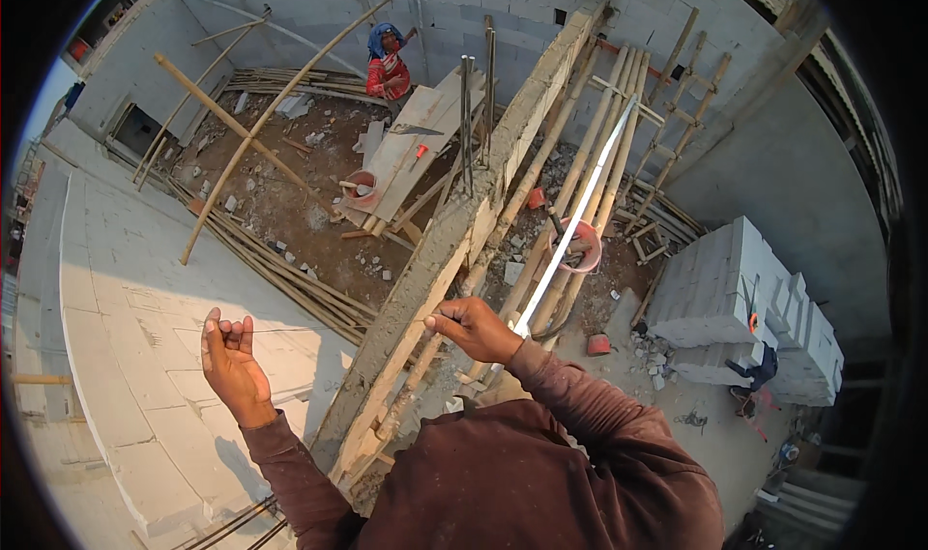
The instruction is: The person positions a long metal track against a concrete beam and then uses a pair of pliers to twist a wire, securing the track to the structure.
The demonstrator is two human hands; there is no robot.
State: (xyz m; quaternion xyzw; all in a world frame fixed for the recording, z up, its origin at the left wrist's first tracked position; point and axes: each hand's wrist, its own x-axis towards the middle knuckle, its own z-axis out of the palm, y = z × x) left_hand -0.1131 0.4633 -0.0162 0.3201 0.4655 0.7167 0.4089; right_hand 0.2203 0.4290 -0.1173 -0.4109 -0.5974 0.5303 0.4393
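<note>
My left hand (pixel 237 368) is raised over the pale block wall at the left, palm up with fingers curled and thumb against them. A thin dark line (pixel 295 331), string or wire, runs from its fingertips toward the right. My right hand (pixel 476 330) is closed above the concrete beam, thumb pointing left; whatever it pinches is too small to make out. Between and below the hands lies the rough wet-looking concrete beam (pixel 406 284), edged by a timber formwork board (pixel 440 284). Steel bars (pixel 467 130) stick up from the beam farther off.
Bamboo poles (pixel 590 183), a long white metal strip (pixel 580 212) and a pink bucket (pixel 577 247) lie right of the beam. Block stacks (pixel 735 308) stand lower on that side. Down left, a co-worker (pixel 389 67) is near a plank platform (pixel 411 154) and crossed bamboo poles (pixel 249 132).
</note>
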